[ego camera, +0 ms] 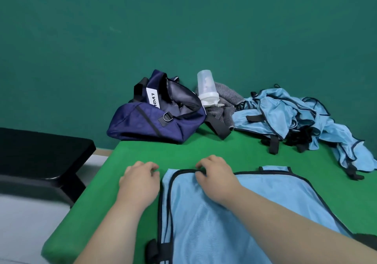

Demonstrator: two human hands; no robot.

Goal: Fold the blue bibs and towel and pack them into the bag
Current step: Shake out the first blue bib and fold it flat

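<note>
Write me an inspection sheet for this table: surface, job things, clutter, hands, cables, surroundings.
Surface: green table.
Job's things: flat bib spread at the near edge; bib pile unfolded at far right; grey towel crumpled beside it; navy bag open at far left.
Clutter: clear bottle on the towel, next to the bag.
Hands: left hand rests on the table beside the flat bib, holding nothing; right hand pinches the flat bib's far hem with curled fingers.
Cables: nothing seen.
Surroundings: green wall behind; black bench at left.
</note>
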